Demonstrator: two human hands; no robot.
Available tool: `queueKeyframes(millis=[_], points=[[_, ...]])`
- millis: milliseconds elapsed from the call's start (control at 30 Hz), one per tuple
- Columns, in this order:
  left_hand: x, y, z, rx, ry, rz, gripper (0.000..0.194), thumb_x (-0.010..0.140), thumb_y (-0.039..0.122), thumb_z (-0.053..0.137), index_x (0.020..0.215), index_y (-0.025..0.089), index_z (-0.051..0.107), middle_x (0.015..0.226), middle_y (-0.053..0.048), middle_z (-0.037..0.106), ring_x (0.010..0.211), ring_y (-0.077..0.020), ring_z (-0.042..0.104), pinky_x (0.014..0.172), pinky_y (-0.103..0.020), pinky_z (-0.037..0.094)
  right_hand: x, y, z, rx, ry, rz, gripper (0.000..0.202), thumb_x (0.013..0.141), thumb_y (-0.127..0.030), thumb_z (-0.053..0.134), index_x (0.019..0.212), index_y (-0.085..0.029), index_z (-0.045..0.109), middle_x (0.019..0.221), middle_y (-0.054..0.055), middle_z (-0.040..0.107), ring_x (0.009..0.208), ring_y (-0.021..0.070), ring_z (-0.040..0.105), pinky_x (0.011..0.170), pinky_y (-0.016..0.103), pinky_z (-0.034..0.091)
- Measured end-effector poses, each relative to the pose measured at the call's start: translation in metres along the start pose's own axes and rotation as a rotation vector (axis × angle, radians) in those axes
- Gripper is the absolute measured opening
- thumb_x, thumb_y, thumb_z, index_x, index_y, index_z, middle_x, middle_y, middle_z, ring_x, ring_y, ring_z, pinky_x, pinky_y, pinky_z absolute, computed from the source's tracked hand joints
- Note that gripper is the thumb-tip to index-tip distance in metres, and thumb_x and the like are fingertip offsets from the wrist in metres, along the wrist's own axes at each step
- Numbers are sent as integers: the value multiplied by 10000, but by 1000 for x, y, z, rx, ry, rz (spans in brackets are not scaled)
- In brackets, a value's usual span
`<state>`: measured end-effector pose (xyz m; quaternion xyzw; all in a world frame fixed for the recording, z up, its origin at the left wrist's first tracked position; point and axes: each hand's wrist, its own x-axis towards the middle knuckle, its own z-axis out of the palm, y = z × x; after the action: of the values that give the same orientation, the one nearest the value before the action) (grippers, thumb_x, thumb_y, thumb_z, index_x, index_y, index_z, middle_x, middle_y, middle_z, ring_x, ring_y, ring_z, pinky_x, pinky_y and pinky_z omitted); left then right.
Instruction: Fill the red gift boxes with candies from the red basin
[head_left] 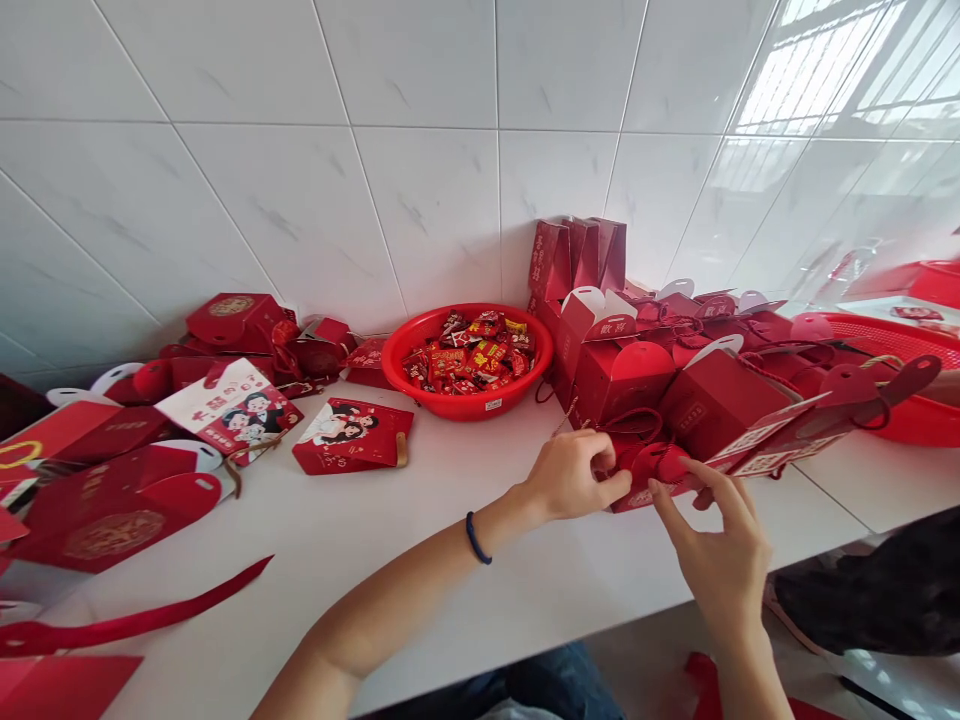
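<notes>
A small red gift box (643, 464) with rounded top flaps stands near the front of the table, right of centre. My left hand (574, 474), with a dark band on its wrist, has fingers curled against the box's left side. From the right, my right hand (718, 530) pinches the top flap with thumb and forefinger. A thin dark red cord (634, 424) loops just behind the box. Larger red gift boxes (716, 400) crowd close behind and to the right. The inner fingertips of my left hand are partly hidden.
A red plastic basin (469, 408) of wrapped candies stands against the tiled wall. On the left are several red boxes (120, 505), a white illustrated box (238, 412) and a red ribbon-like strip (150, 622). A red basket (911, 425) and a person's dark-clothed leg (870, 590) are at the right.
</notes>
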<state>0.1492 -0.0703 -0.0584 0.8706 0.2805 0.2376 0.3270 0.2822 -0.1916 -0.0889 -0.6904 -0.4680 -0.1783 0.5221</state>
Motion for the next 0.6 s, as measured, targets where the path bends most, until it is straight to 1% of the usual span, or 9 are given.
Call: queueKeyframes(millis=[33, 67, 133, 167, 233, 300, 367, 500, 600], points=[[4, 5, -5, -26, 31, 38, 151, 806, 323, 658, 888, 198, 685, 757, -2, 672, 703, -154, 608, 716, -273, 488, 0, 0, 1, -24, -17, 21, 355, 869, -479, 690, 1059, -181, 727, 765, 21, 619, 634, 160, 524, 634, 299, 462], [8, 9, -9, -38, 42, 68, 242, 808, 292, 637, 1027, 205, 690, 762, 5, 676, 701, -154, 613, 721, -272, 491, -1, 0, 3, -36, -34, 46, 369, 870, -503, 677, 1043, -182, 734, 737, 15, 608, 621, 160, 522, 619, 295, 454], [19, 18, -15, -12, 7, 70, 508, 816, 263, 596, 1321, 211, 599, 765, 8, 692, 717, -178, 642, 752, -297, 509, -2, 3, 6, -27, -52, 87, 377, 873, -533, 655, 985, -185, 746, 685, 7, 596, 591, 158, 519, 603, 293, 446], [25, 21, -17, 23, -27, 47, 595, 827, 257, 572, 1419, 206, 530, 777, -2, 705, 745, -199, 663, 780, -322, 519, -2, 5, 7, -13, -56, 103, 379, 874, -541, 647, 954, -185, 749, 667, 7, 598, 577, 156, 519, 601, 293, 446], [36, 25, -18, 104, -95, -2, 645, 850, 264, 537, 1486, 183, 470, 866, -51, 742, 852, -254, 699, 845, -382, 531, -3, 9, 8, 25, -52, 128, 389, 874, -554, 635, 899, -183, 749, 654, 15, 617, 562, 155, 527, 610, 298, 452], [43, 26, -16, 169, -136, -23, 553, 857, 280, 535, 1397, 164, 566, 965, -110, 755, 949, -307, 706, 880, -428, 533, -2, 11, 8, 72, -31, 175, 403, 859, -572, 641, 850, -181, 741, 663, 33, 645, 575, 162, 552, 623, 306, 464], [46, 25, -12, 194, -137, -24, 405, 849, 284, 552, 1216, 162, 675, 961, -132, 756, 950, -327, 708, 865, -440, 536, -1, 11, 7, 145, 10, 272, 409, 823, -584, 673, 830, -178, 726, 665, 41, 655, 592, 170, 567, 616, 310, 470], [42, 18, -10, 95, -73, -11, 205, 840, 234, 558, 971, 189, 708, 768, -55, 721, 760, -231, 679, 767, -351, 520, -1, 10, 4, 417, 119, 562, 387, 749, -549, 754, 823, -179, 670, 631, 5, 615, 555, 143, 528, 525, 269, 419], [33, 6, -19, -58, -88, 61, 96, 796, 203, 586, 849, 196, 666, 692, 10, 659, 660, -146, 588, 679, -262, 472, -2, 14, 1, 545, 181, 676, 366, 705, -512, 786, 763, -186, 631, 611, -11, 596, 533, 126, 505, 504, 251, 390]])
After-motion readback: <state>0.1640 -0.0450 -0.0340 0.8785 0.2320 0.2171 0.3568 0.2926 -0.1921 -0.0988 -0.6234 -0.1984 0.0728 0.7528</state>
